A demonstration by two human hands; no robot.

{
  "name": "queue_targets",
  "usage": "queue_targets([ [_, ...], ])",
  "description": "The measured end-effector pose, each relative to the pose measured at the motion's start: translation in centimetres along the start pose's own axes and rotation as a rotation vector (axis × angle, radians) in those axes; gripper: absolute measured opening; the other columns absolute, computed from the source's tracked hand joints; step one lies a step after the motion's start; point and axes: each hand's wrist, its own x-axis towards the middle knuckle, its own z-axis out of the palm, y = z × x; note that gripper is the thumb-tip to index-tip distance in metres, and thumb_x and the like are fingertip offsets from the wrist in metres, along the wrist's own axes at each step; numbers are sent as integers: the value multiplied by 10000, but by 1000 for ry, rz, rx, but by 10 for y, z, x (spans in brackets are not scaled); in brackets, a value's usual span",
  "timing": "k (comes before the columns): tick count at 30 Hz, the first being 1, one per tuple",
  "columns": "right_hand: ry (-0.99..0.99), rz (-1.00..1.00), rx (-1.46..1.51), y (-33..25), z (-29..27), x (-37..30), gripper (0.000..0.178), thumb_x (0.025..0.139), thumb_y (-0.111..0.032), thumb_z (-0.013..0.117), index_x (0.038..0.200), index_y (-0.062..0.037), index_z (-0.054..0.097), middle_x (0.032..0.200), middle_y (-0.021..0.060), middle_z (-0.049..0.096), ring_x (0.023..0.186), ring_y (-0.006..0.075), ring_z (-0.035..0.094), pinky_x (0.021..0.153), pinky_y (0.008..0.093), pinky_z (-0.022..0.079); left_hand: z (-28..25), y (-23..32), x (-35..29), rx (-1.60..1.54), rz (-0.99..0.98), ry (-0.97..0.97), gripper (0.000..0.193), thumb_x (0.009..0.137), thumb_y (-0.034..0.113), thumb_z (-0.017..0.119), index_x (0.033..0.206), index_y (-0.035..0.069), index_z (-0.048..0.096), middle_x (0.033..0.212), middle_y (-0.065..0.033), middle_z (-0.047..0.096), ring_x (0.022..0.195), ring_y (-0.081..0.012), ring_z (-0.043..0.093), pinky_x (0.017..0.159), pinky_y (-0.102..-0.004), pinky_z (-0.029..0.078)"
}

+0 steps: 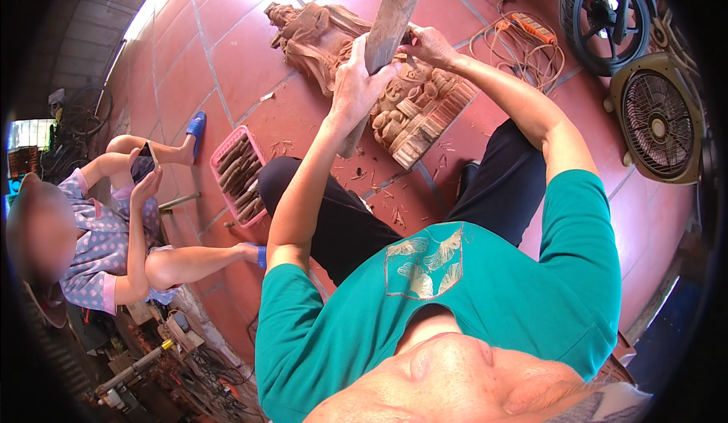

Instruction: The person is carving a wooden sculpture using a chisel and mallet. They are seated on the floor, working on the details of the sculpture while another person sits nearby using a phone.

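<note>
My left hand is wrapped round a long flat wooden bat. One broad end rises toward the far edge, and the other shows beside my wrist. Close to its right side, my right hand is closed, with a small dark thing at its fingertips that I cannot make out. Beneath both hands a carved wooden sculpture lies on the floor, its figures and folds in relief and its thick base toward me. The bat and my hands hide its middle.
Wood chips litter the red tiled floor. At left stand a pink basket of wooden-handled tools and a seated person holding a phone. To the right are an orange power strip with coiled cord, a wheel and a fan.
</note>
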Motion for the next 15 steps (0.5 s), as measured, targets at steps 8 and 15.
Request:
queue_targets([
  [8, 21, -68, -72, 11, 4, 2, 357, 864, -273, 769, 1137, -109, 608, 816, 155, 680, 756, 331, 684, 698, 445, 524, -2, -11, 5, 342, -181, -217, 700, 892, 405, 718, 1387, -10, 448, 1112, -275, 695, 1041, -405, 688, 923, -450, 520],
  [15, 12, -44, -55, -11, -4, -3, 364, 866, -250, 763, 1156, -90, 611, 846, 168, 700, 786, 337, 701, 719, 438, 540, -2, 0, 2, 152, -152, -59, 743, 863, 419, 738, 1395, -17, 456, 1100, -258, 702, 1045, -387, 689, 925, -444, 516],
])
